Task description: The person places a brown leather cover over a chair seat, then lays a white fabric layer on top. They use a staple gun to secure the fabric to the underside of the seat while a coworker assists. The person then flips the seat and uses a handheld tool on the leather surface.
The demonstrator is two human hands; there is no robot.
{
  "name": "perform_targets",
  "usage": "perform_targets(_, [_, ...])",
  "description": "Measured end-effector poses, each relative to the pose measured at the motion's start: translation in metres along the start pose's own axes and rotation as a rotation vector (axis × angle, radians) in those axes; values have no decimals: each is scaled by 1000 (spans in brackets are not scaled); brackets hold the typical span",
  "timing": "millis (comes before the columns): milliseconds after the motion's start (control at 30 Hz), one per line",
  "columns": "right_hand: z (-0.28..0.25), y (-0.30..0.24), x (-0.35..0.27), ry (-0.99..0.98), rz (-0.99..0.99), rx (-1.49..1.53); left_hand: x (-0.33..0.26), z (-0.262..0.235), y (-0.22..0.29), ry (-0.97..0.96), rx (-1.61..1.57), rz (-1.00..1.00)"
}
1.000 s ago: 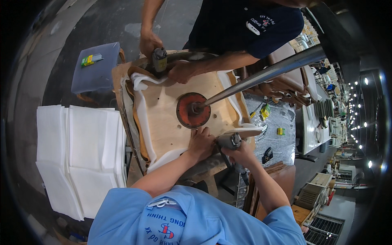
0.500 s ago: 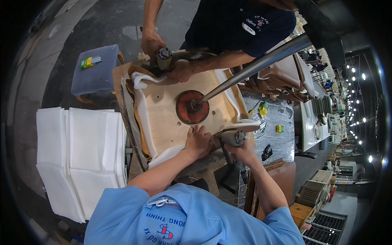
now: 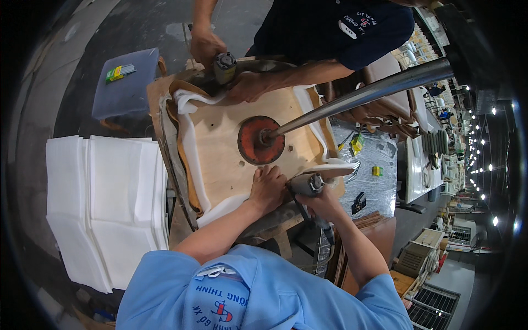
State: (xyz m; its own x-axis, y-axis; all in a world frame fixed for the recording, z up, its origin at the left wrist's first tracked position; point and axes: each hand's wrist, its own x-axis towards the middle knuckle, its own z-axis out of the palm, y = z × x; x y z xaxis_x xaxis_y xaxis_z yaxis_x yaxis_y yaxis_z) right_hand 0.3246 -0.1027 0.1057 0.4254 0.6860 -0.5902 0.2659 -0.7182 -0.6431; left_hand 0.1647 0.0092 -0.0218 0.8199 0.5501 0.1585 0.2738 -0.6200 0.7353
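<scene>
A square plywood seat panel (image 3: 220,132) lies in front of me, with white padding (image 3: 193,159) and a tan-brown cover (image 3: 182,148) around its sides. On its middle a round red metal plate (image 3: 250,144) presses down, at the end of a slanting steel rod (image 3: 363,92). My left hand (image 3: 269,190) is closed at the near edge, fingers bent over the folded cover onto the wood. My right hand (image 3: 323,204) grips a grey staple gun (image 3: 308,185) whose nose is at that same edge, beside my left hand. The exact contact point is hidden.
Across the panel, a co-worker's hands (image 3: 245,87) hold the cover and another staple gun (image 3: 225,68). White foam sheets (image 3: 118,187) are stacked at left, near a blue-grey padded stool (image 3: 124,91). A plastic-wrapped table (image 3: 379,154) with small boxes and brown covers (image 3: 385,91) stands at right.
My staple gun has shifted slightly left along the near edge, toward my left hand. The left hand stays in place. The whole view has shifted a little.
</scene>
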Motion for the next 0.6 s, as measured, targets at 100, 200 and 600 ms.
perform_targets(100, [5,-1,3,47,-37,-67,9,0,-1,18,63,2])
perform_targets(200, [4,-5,2,70,15,-14,8,-12,-6,29,42,-32])
perform_targets(600, [15,3,-26,61,-21,154,-17,-12,3,-2,41,-83])
